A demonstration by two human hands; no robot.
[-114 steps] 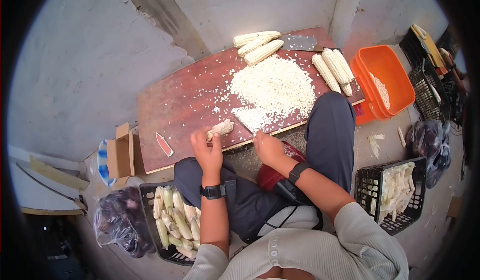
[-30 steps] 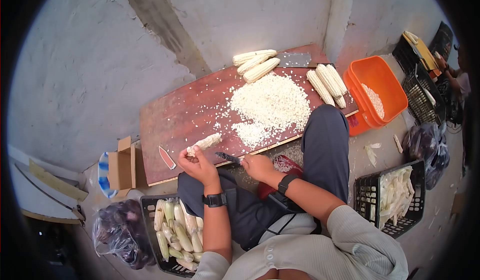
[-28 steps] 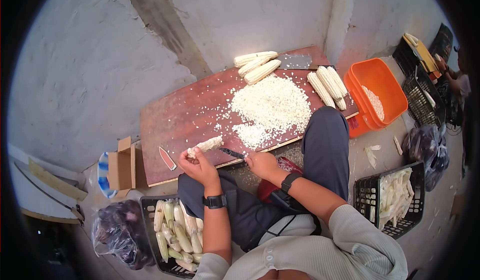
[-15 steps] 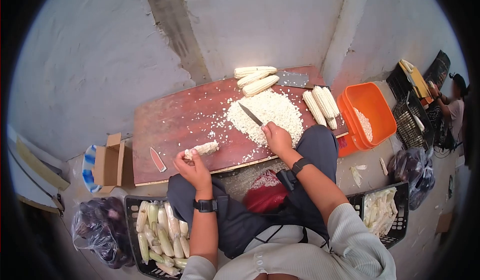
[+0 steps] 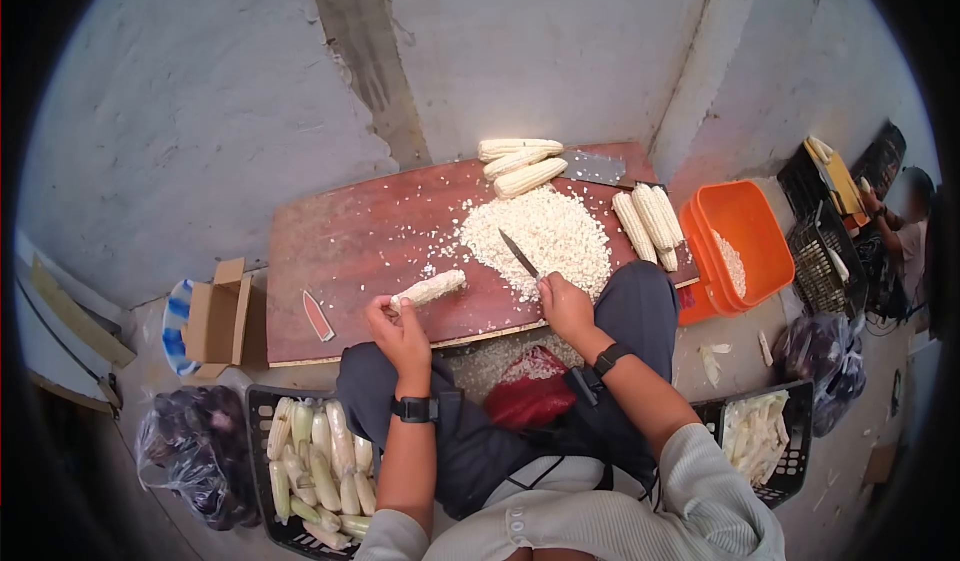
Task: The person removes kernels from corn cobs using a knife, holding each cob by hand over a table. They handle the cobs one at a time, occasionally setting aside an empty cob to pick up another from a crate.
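My left hand [image 5: 400, 331] grips one end of a corn cob [image 5: 432, 288] over the front of the red board [image 5: 330, 221]. The cob looks largely stripped and points to the right. In my right hand [image 5: 567, 306] is a knife [image 5: 517, 251], its blade angled up and left over a heap of cut white kernels [image 5: 550, 226]. Knife and cob are apart. Whole peeled ears [image 5: 532, 176] lie behind the heap beside a broad cleaver [image 5: 593, 168]. More peeled ears [image 5: 645, 219] rest at the board's right end.
An orange bin [image 5: 745, 226] with some kernels stands right of the board. A red knife sheath [image 5: 318, 316] lies front left. Crates of husked corn [image 5: 320, 461] and husks [image 5: 755, 436] flank my legs. A cardboard box [image 5: 215, 321] sits left; another person [image 5: 910, 231] works far right.
My left hand has brought the cob slightly right and up, nearer the knife. The knife hand has shifted a little right and down. The whole view has also moved slightly.
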